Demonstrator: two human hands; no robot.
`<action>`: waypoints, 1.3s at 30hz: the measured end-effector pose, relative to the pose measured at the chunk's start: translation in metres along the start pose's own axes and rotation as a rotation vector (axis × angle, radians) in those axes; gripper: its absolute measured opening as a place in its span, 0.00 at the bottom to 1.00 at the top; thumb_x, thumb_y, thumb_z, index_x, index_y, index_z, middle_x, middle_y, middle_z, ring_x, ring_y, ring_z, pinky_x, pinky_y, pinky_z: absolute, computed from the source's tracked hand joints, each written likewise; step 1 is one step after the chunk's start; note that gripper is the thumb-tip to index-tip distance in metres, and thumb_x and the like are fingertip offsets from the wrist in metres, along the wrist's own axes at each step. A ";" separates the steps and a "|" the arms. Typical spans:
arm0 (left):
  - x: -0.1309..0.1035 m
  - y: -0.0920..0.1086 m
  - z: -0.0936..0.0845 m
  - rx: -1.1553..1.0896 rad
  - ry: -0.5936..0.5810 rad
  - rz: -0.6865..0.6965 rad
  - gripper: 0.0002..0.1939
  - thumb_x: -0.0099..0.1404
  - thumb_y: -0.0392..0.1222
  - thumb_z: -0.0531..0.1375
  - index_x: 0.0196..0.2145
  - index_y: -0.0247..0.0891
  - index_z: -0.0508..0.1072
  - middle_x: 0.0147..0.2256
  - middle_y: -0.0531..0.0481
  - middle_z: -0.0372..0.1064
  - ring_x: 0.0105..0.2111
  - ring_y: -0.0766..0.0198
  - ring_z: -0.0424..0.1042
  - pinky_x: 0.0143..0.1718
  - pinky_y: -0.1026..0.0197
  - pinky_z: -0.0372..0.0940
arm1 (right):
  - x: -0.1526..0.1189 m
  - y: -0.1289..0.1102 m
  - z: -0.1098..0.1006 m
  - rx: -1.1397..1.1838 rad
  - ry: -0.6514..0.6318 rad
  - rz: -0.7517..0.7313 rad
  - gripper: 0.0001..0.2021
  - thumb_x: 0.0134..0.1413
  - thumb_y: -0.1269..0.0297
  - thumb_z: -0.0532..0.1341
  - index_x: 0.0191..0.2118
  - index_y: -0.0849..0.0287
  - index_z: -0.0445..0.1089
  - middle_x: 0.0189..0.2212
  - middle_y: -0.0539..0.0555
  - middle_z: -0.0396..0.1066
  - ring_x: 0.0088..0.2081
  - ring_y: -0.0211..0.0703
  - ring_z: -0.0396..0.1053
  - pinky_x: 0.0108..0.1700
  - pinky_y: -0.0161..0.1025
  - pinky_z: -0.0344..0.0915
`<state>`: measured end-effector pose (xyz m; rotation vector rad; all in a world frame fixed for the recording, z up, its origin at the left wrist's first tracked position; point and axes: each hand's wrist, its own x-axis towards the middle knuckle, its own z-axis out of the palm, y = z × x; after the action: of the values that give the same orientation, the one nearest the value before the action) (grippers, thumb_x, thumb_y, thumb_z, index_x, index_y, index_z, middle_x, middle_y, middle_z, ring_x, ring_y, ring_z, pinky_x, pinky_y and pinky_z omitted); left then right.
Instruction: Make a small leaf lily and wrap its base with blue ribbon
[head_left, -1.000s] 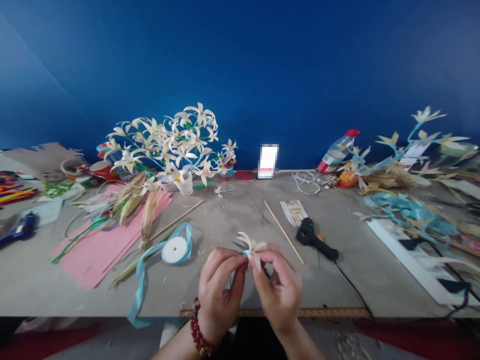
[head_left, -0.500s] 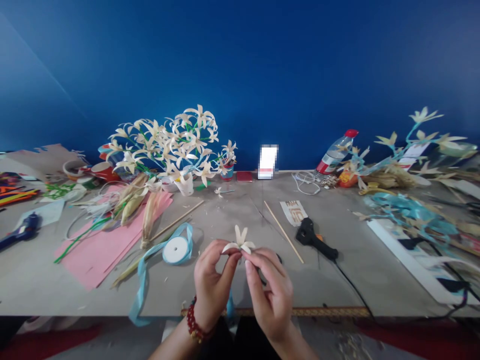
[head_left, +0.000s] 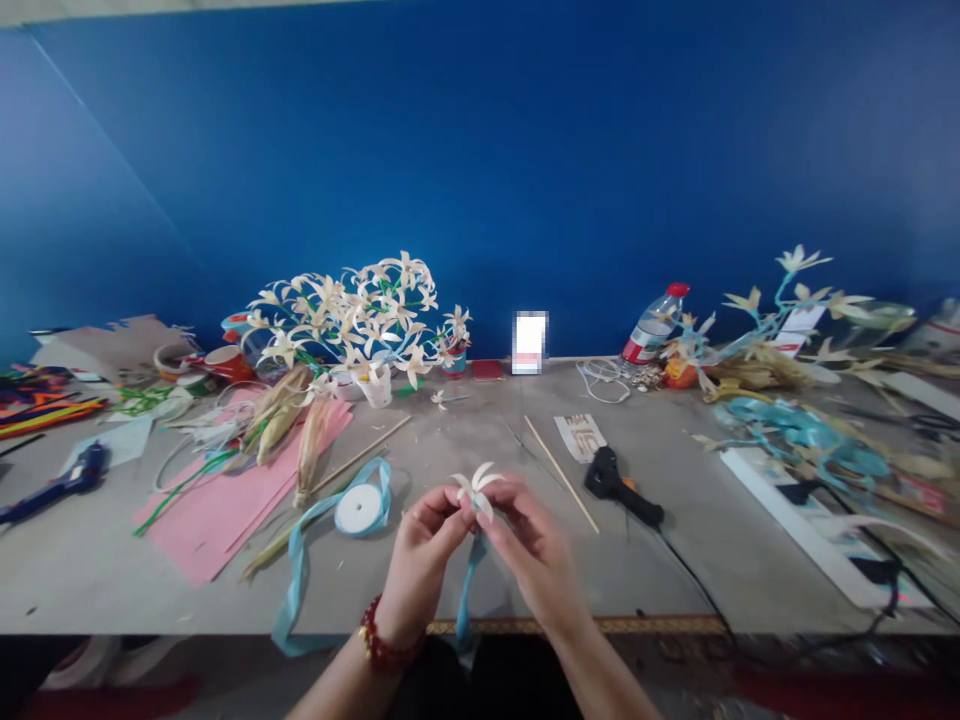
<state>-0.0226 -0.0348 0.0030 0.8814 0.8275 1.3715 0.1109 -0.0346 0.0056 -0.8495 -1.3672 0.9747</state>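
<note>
Between my fingertips, above the front of the table, is a small cream flower point(head_left: 480, 482) with narrow petals, like dried husk. My left hand point(head_left: 427, 545), with a red bead bracelet at the wrist, pinches its base from the left. My right hand point(head_left: 529, 540) closes on the same base from the right. A light-blue ribbon point(head_left: 466, 590) hangs down from under the flower between both hands; its upper end is hidden by my fingers. Left of my hands lies a white ribbon spool point(head_left: 358, 508) with blue ribbon trailing over the table edge.
Many cream flowers point(head_left: 360, 310) stand in cups at the back left. Pink paper point(head_left: 217, 520) and husks lie at left. A wooden stick point(head_left: 562, 475), a black glue gun point(head_left: 622, 488) with its cord and a white power strip point(head_left: 787, 525) are at right. A bottle point(head_left: 656, 325) stands behind.
The flower has tilted in my fingers, and my hands have turned slightly inward. More blue ribbon shows below it. The view has shifted a little upward.
</note>
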 end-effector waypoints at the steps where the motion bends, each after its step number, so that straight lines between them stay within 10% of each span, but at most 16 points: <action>1: 0.000 0.002 0.000 0.005 0.007 0.008 0.08 0.61 0.42 0.68 0.31 0.35 0.74 0.30 0.52 0.70 0.31 0.67 0.65 0.37 0.65 0.63 | 0.002 -0.001 0.001 0.012 -0.004 -0.007 0.05 0.61 0.63 0.61 0.40 0.57 0.72 0.41 0.55 0.71 0.44 0.47 0.72 0.44 0.41 0.71; 17: 0.023 0.017 0.009 0.017 0.002 0.046 0.10 0.59 0.44 0.68 0.31 0.35 0.74 0.30 0.51 0.72 0.30 0.67 0.68 0.35 0.65 0.64 | 0.033 -0.014 0.007 0.075 0.030 0.128 0.08 0.58 0.59 0.65 0.38 0.58 0.70 0.31 0.51 0.73 0.32 0.40 0.72 0.34 0.35 0.71; 39: 0.051 0.021 0.011 0.211 0.036 0.121 0.08 0.61 0.43 0.66 0.31 0.35 0.73 0.30 0.49 0.70 0.31 0.64 0.68 0.35 0.63 0.64 | 0.055 0.003 0.003 -0.463 0.146 -0.210 0.02 0.62 0.67 0.60 0.38 0.56 0.70 0.29 0.50 0.72 0.29 0.40 0.69 0.33 0.36 0.67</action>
<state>-0.0208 0.0156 0.0274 1.0874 0.9725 1.4258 0.1058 0.0167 0.0245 -1.0702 -1.5436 0.4275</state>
